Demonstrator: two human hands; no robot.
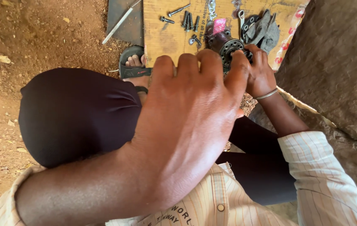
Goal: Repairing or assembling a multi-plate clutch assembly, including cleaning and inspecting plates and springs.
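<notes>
At twelve o'clock on the cardboard sheet [161, 42], dark round metal part [228, 46] gripped by right hand [260, 73]; left hand [186, 125] spread open, fingertips touching it; loose bolts [189, 20] at eleven.

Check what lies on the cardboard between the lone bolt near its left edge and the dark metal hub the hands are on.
In the head view, a cluster of dark bolts lies between the lone bolt and the metal hub, with a small shiny fitting nearer the hub.

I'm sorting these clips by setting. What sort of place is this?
Probably an outdoor, ground-level repair spot: bare dirt ground, loose bolts on a cardboard sheet, and both hands on a greasy metal hub.
</notes>
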